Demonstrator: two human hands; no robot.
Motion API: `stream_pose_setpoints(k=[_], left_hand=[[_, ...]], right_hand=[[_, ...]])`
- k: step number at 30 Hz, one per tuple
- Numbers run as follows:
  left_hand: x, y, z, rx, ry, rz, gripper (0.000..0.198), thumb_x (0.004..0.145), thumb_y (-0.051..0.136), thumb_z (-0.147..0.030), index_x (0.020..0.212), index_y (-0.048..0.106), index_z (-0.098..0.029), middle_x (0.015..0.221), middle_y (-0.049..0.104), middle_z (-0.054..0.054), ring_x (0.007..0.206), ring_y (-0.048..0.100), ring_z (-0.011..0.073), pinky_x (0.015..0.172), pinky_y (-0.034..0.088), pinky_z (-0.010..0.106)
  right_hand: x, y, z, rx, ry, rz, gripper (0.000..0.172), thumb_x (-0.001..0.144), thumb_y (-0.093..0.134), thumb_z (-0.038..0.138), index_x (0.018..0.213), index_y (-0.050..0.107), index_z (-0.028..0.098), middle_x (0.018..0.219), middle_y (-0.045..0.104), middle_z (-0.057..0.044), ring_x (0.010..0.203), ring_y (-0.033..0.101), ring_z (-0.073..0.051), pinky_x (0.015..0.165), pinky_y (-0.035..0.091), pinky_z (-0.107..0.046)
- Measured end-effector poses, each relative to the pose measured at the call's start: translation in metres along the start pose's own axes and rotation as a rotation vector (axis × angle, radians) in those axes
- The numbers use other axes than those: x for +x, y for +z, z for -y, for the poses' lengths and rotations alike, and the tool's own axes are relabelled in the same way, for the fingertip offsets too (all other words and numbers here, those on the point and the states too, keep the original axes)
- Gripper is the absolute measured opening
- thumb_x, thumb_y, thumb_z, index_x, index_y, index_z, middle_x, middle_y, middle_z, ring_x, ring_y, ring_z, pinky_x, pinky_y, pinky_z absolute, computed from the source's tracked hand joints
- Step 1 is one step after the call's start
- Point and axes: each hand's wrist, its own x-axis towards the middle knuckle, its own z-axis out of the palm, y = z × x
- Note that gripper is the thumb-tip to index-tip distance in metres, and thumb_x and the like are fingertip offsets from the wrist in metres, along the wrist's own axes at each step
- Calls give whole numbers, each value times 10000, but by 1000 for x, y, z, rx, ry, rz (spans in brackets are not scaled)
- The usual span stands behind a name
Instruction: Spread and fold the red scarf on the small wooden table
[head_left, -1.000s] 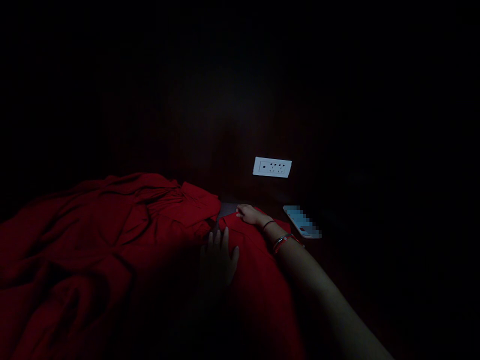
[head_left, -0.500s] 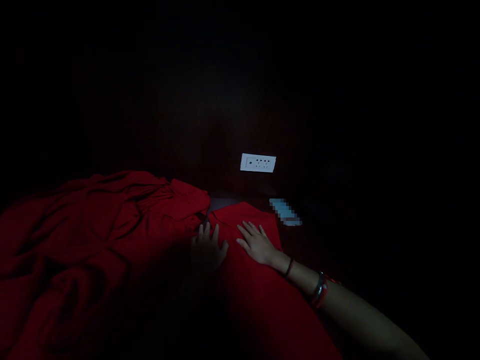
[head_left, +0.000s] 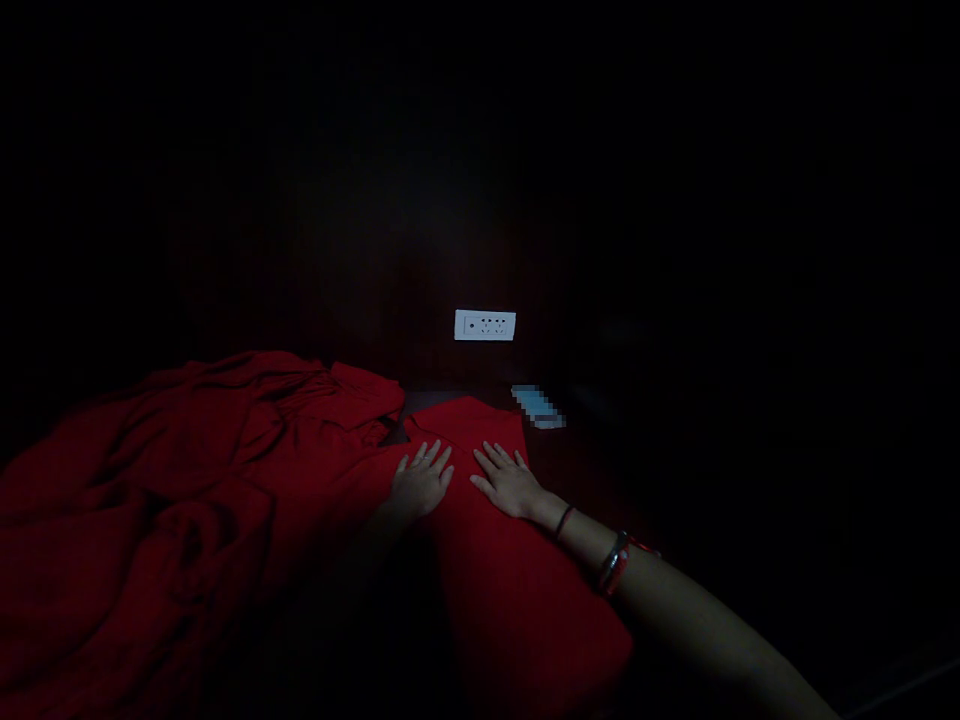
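Left hand [head_left: 421,482] slid up beside right hand [head_left: 510,482]; both flat, gripping nothing, on cloth [head_left: 495,580] bunched toward 9 o'clock.

- The red cloth [head_left: 487,570] is plain, deep red, with no pattern visible in the dim light.
- One part lies spread flat as a smooth panel running from 6 o'clock up to 12 o'clock, with its far edge straight and squared off.
- The left hand [head_left: 420,485] and right hand [head_left: 510,482] lie palm down, fingers spread, side by side on the far end of this panel.
- The rest, toward 9 o'clock of the panel, is bunched in a wide heap of loose folds and creases.
- The surface under it is too dark to make out.
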Motion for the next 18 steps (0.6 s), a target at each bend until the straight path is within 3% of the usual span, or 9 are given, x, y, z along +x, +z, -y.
stream_pose_setpoints(k=[2, 5, 9, 13, 18], left_hand=[[0, 3, 1, -21, 6, 95, 436, 815, 307, -322, 1238, 367, -234, 1310, 327, 52, 1195, 285, 252, 917, 274, 474], [-1, 4, 3, -30, -4, 107, 441, 820, 300, -333, 1243, 361, -222, 1318, 310, 51, 1201, 273, 252, 926, 266, 467], [-5, 0, 1, -23, -2, 10, 437, 821, 299, -336, 1227, 391, -202, 1301, 342, 65, 1190, 299, 243, 927, 281, 436], [-9, -4, 0, 1, -35, -133, 438, 822, 296, -325, 1222, 398, -179, 1339, 266, 70, 1215, 249, 236, 926, 292, 405], [-10, -1, 2, 8, -50, 44, 424, 816, 313, -337, 1209, 416, -217, 1293, 359, 57, 1171, 326, 261, 911, 290, 452]], right_hand=[[-3, 6, -1, -21, 9, -20, 618, 821, 111, 531, 1317, 190, 171, 1381, 133, -80, 1254, 87, -222, 983, 89, -454], [-2, 9, 0, -40, 12, -34, 600, 827, 119, 518, 1314, 201, 175, 1378, 146, -76, 1252, 107, -215, 984, 101, -445], [-2, 3, 2, -39, 13, -35, 606, 826, 130, 524, 1310, 215, 169, 1373, 166, -86, 1251, 110, -217, 981, 103, -448], [-8, -4, 2, -19, -8, -9, 627, 818, 134, 541, 1317, 184, 165, 1378, 142, -91, 1253, 92, -223, 978, 74, -473], [-15, 1, 0, -3, -25, 37, 648, 811, 126, 552, 1324, 158, 156, 1384, 102, -83, 1257, 63, -219, 989, 69, -451]])
